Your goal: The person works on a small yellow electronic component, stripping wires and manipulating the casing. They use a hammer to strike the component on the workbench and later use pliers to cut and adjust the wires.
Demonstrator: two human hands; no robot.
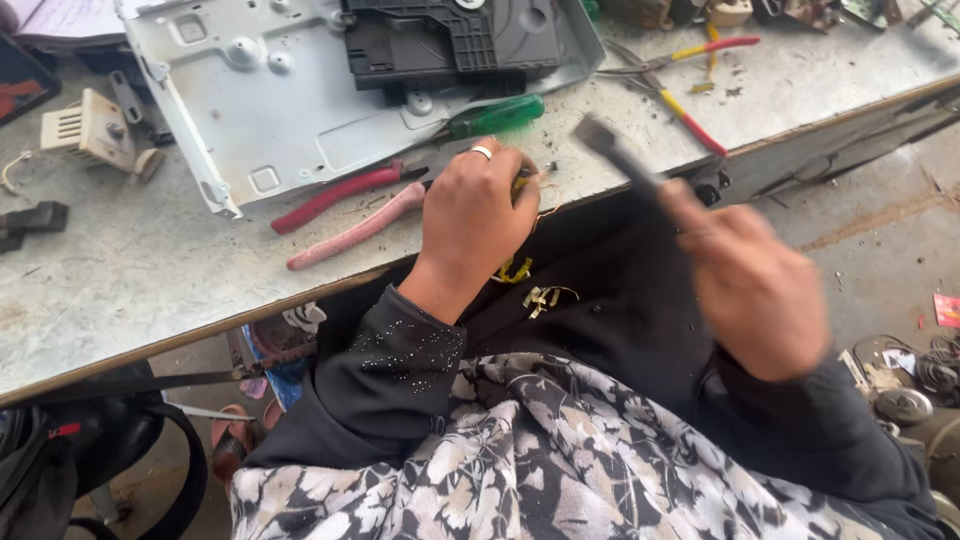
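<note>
Gripping a blurred dark tool (612, 150) in my right hand (755, 285), my left hand (475, 215) pinches a small yellow piece (521, 183) at the worktop's (130, 270) front edge.

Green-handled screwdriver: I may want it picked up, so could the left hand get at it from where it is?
Probably yes. The green-handled screwdriver lies uncovered on the bench just beyond the left hand, with nothing between them, though that hand is pinching a small yellowish piece.

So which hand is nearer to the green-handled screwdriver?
Left. The left hand rests on the bench edge just below the green-handled screwdriver; the right hand is off to the right, raised and holding a blurred tool.
</note>
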